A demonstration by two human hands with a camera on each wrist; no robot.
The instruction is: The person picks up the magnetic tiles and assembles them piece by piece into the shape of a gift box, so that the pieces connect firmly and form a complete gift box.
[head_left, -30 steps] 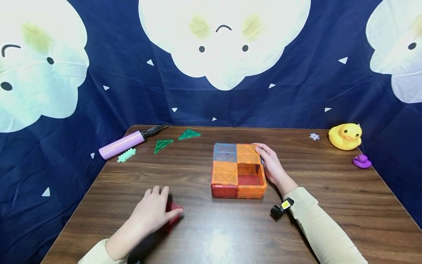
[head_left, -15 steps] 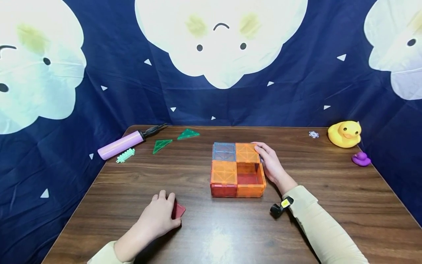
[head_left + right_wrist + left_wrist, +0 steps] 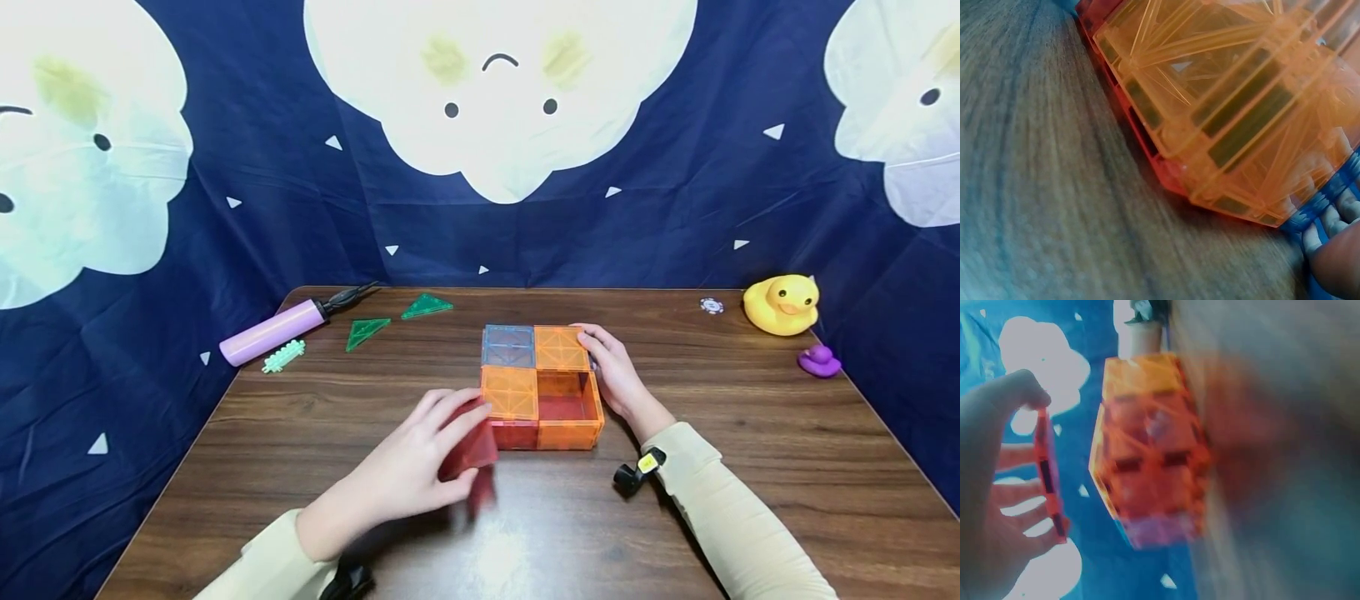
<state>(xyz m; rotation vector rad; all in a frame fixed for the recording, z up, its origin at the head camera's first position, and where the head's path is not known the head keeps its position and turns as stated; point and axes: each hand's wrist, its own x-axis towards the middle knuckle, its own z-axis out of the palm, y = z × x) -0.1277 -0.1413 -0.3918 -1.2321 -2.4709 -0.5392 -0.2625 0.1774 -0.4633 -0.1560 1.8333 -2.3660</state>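
My left hand [image 3: 405, 458] pinches a red square magnetic tile [image 3: 474, 446] by its edges, thumb on one side and fingers on the other, in front of the box's left front corner. In the left wrist view the tile [image 3: 1047, 472] shows edge-on. The low box of translucent magnetic tiles [image 3: 510, 393] has one blue and two orange top squares; its front right square is open, showing a red floor. My right hand [image 3: 617, 375] grips the box's back right corner, its thumb on the top edge. In the right wrist view, fingertips [image 3: 1329, 222] curl by a blue tile edge.
Two green triangle tiles [image 3: 367, 333] lie at the back left, near a purple hand pump [image 3: 272, 332] and a mint-green toothed strip [image 3: 283, 357]. A poker chip [image 3: 712, 306], a yellow duck [image 3: 782, 305] and a small purple duck [image 3: 819, 361] sit at the back right.
My left hand has picked up the red tile from the table at the left and carried it right and forward to the box. My right hand has stayed at the box's corner.
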